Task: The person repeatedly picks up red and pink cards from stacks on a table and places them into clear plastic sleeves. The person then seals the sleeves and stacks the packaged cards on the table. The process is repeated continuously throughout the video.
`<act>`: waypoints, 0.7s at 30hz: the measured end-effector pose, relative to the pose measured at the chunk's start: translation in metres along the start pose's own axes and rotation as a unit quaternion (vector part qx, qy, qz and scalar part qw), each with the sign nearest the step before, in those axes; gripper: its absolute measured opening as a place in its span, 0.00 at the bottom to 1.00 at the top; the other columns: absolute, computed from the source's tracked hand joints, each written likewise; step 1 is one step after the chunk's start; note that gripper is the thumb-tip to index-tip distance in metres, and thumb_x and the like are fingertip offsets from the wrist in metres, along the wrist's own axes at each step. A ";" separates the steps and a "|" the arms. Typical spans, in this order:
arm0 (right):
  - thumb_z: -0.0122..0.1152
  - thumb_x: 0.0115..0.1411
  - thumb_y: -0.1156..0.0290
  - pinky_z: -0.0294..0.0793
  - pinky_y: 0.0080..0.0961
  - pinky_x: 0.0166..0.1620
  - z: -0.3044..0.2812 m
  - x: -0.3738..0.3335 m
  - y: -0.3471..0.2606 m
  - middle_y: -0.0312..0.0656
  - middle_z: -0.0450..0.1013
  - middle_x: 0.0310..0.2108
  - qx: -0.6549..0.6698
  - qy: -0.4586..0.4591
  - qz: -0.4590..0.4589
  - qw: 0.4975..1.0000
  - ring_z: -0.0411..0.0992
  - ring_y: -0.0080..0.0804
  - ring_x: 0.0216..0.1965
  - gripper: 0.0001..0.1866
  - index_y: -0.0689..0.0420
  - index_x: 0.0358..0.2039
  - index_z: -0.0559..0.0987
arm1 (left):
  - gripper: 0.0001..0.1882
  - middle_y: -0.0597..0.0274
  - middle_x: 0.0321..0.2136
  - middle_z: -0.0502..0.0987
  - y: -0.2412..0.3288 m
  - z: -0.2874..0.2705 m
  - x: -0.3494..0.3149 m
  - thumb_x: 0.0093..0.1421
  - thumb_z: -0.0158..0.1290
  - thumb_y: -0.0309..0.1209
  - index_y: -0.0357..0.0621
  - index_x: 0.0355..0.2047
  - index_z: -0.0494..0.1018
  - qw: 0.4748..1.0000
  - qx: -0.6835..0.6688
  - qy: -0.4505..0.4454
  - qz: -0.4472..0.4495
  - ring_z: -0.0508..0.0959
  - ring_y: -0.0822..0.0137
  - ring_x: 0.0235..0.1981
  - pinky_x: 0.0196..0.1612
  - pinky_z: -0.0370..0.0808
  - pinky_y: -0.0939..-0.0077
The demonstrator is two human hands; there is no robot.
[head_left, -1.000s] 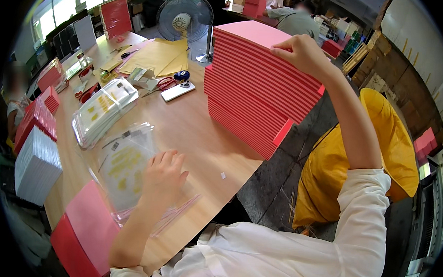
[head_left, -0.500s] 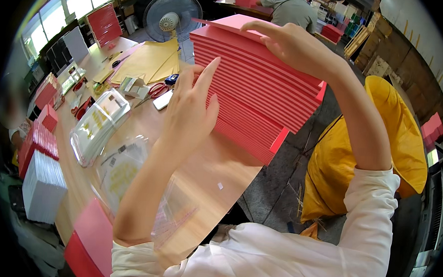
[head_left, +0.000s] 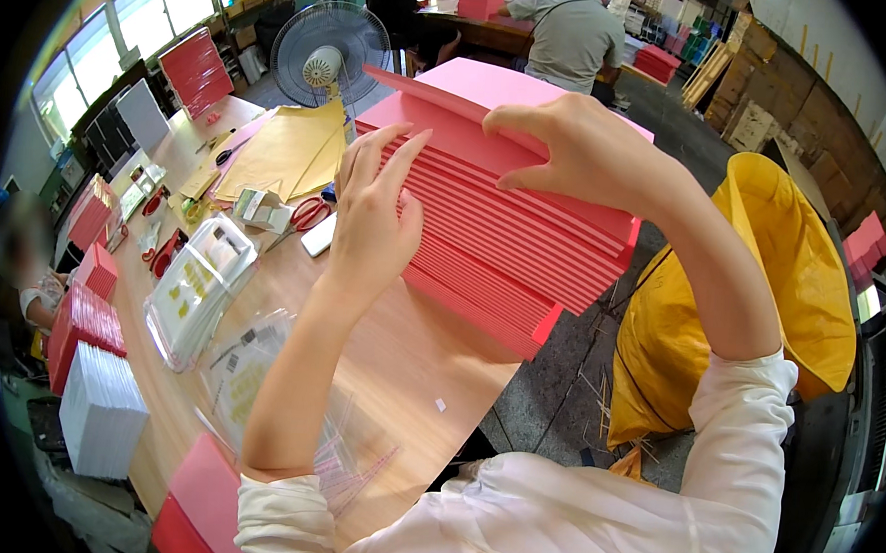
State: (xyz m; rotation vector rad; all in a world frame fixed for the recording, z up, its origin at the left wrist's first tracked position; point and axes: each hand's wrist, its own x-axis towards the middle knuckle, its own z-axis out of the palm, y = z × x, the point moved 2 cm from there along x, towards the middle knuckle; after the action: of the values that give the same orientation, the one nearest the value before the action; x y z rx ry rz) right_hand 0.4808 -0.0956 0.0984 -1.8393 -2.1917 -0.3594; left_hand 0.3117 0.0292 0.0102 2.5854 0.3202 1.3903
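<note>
A tall stack of pink-red folded card sheets (head_left: 505, 242) rises at the far right corner of the table, layered in stripes. Its topmost sheet (head_left: 493, 87) stands partly raised, with a gap under the edge facing me. My right hand (head_left: 595, 154) arches over that gap, thumb and fingers apart in a wide curve. Whether its fingertips touch the sheet, I cannot tell. At the stack's near left side is my left hand (head_left: 374, 213), fingers spread and pointing up, nothing in it.
The wooden table (head_left: 428, 376) bears red-handled scissors (head_left: 306, 214), yellow sheets (head_left: 281, 153), a bundle of clear packets (head_left: 200, 284) and loose plastic bags (head_left: 248, 366). A fan (head_left: 324, 62) stands beyond, a yellow sack (head_left: 680, 339) to the right. People (head_left: 574, 41) sit farther off.
The top sheet's near edge is lifted farther from the stack. My right hand's thumb has spread downward from its fingers. The whole view has shifted slightly, with the stack lower in it.
</note>
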 end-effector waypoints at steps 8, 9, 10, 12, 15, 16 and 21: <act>0.69 0.50 0.66 0.74 0.33 0.39 -0.003 0.004 0.008 0.50 0.76 0.32 0.052 0.003 -0.008 0.999 0.74 0.47 0.33 0.21 0.59 0.44 0.77 | 0.31 0.59 0.52 0.69 -0.007 0.007 -0.006 0.43 0.47 0.14 0.42 0.51 0.73 0.998 0.050 0.023 0.035 0.65 0.55 0.56 0.60 0.59 0.60; 0.68 0.51 0.68 0.74 0.32 0.40 -0.004 0.005 0.009 0.50 0.76 0.33 0.056 0.006 -0.012 0.998 0.74 0.47 0.33 0.20 0.59 0.44 0.77 | 0.31 0.59 0.52 0.69 -0.007 0.008 -0.008 0.43 0.48 0.15 0.42 0.51 0.73 0.997 0.059 0.028 0.043 0.65 0.55 0.55 0.59 0.59 0.60; 0.67 0.51 0.69 0.74 0.31 0.40 -0.005 0.005 0.010 0.50 0.76 0.33 0.058 0.010 -0.014 0.998 0.75 0.47 0.33 0.19 0.60 0.43 0.77 | 0.31 0.59 0.52 0.69 -0.007 0.009 -0.009 0.43 0.48 0.15 0.43 0.51 0.74 0.996 0.070 0.031 0.053 0.66 0.56 0.55 0.59 0.59 0.60; 0.64 0.53 0.70 0.74 0.31 0.40 -0.006 0.005 0.014 0.50 0.77 0.34 0.068 0.009 -0.018 0.997 0.75 0.46 0.33 0.17 0.59 0.43 0.77 | 0.31 0.60 0.52 0.69 -0.005 0.012 -0.012 0.42 0.50 0.15 0.45 0.51 0.74 0.992 0.092 0.038 0.073 0.66 0.56 0.54 0.58 0.60 0.61; 0.59 0.55 0.71 0.76 0.32 0.40 -0.005 0.007 0.018 0.52 0.77 0.33 0.085 0.009 -0.022 0.996 0.77 0.46 0.34 0.15 0.59 0.43 0.79 | 0.31 0.61 0.53 0.69 -0.004 0.019 -0.013 0.42 0.51 0.16 0.46 0.51 0.75 0.991 0.096 0.043 0.084 0.66 0.58 0.54 0.56 0.60 0.62; 0.58 0.55 0.72 0.76 0.32 0.40 -0.005 0.007 0.018 0.53 0.77 0.32 0.088 0.015 -0.023 0.996 0.77 0.46 0.33 0.15 0.59 0.43 0.79 | 0.31 0.62 0.53 0.69 -0.004 0.020 -0.013 0.42 0.52 0.17 0.46 0.51 0.75 0.991 0.097 0.041 0.087 0.66 0.58 0.54 0.56 0.60 0.63; 0.55 0.56 0.77 0.76 0.31 0.38 -0.001 0.007 0.021 0.53 0.77 0.32 0.088 0.030 -0.032 0.995 0.76 0.47 0.31 0.15 0.59 0.45 0.79 | 0.31 0.62 0.52 0.68 -0.001 0.024 -0.010 0.42 0.53 0.18 0.47 0.52 0.75 0.990 0.100 0.040 0.097 0.66 0.58 0.53 0.57 0.58 0.62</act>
State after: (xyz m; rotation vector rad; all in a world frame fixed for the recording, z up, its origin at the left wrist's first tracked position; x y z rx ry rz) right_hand 0.4999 -0.0858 0.1023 -1.6473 -2.1697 -0.2227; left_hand 0.3265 0.0256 -0.0113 2.7909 0.2368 1.6055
